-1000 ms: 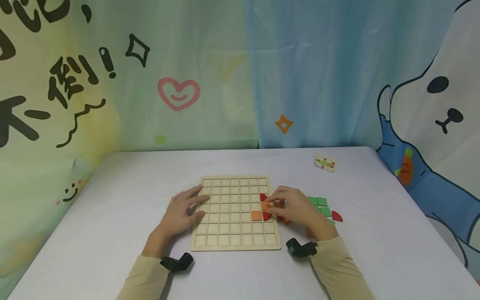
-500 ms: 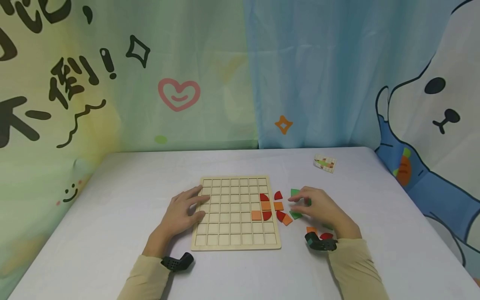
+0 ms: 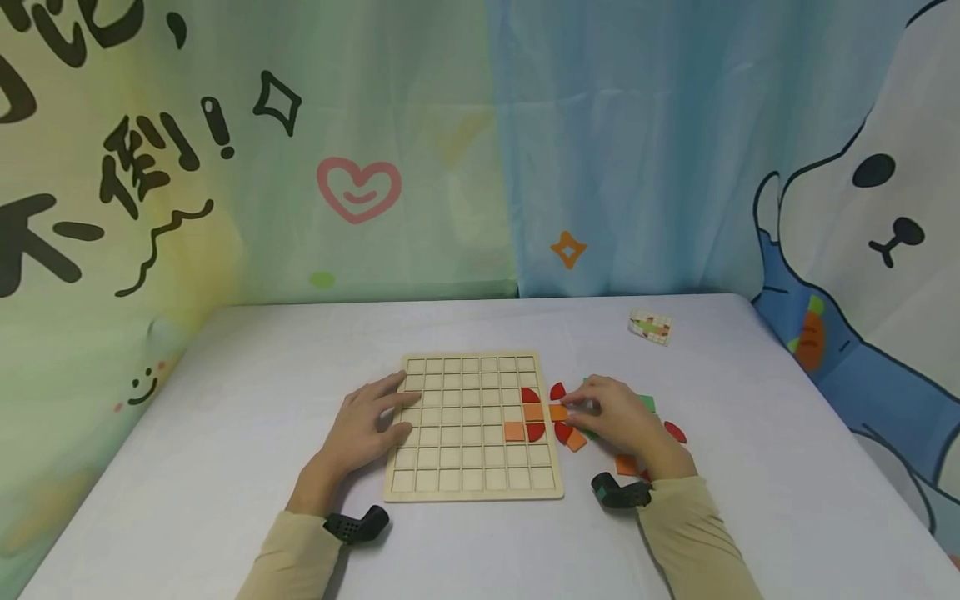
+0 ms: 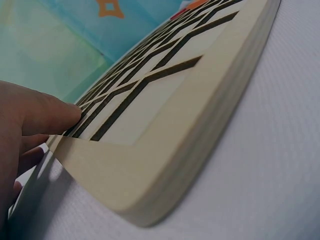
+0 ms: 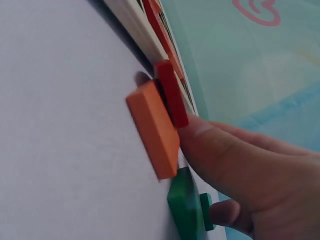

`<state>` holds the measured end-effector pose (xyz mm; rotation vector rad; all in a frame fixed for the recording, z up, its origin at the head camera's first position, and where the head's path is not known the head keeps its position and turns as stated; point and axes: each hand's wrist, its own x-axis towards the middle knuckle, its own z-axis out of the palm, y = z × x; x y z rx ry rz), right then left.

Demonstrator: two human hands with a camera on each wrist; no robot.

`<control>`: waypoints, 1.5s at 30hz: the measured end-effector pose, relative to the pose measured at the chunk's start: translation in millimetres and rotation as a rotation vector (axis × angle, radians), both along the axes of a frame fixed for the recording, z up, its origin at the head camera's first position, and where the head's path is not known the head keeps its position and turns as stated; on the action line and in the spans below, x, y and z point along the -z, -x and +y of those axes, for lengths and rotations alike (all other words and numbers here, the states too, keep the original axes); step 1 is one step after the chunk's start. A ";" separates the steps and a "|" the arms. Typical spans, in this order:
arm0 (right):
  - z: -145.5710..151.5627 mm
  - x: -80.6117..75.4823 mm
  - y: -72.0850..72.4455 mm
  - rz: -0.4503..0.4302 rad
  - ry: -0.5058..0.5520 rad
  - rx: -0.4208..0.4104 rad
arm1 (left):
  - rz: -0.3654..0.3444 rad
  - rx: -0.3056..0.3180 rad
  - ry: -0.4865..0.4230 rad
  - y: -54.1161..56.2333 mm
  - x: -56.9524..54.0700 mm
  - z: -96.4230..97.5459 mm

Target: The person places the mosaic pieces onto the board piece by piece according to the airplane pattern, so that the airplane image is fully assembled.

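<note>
The wooden grid board lies flat, with red quarter-round pieces and orange squares set in its right side. My left hand rests at the board's left edge; in the left wrist view its finger touches the top face. Just off the right edge, my right hand pinches an orange square tile between thumb and forefinger. The right wrist view has that tile hidden behind the thumb. In front of it stand another orange tile and a red piece.
Green pieces lie partly under the right hand. Further right is a red piece, and an orange tile sits near the right wrist. At the back right lies a small patterned card. Printed curtains hang behind the table.
My right hand has gone from the board to the loose pieces on the right, then back left to an orange tile. One orange square now lies uncovered in the grid. My left hand stays put.
</note>
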<state>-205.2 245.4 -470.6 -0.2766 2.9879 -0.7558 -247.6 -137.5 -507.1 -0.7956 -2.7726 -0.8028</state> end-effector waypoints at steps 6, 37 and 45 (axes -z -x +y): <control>-8.7 -6.6 0.3 0.006 0.000 0.003 | -0.003 -0.004 0.004 0.4 0.2 0.3; -63.3 -14.1 -5.8 0.104 -0.156 -0.169 | -0.019 -0.016 0.008 -0.4 -3.2 1.3; -62.3 -13.4 -5.6 0.095 -0.156 -0.183 | -0.024 -0.008 0.013 -1.8 -6.8 2.0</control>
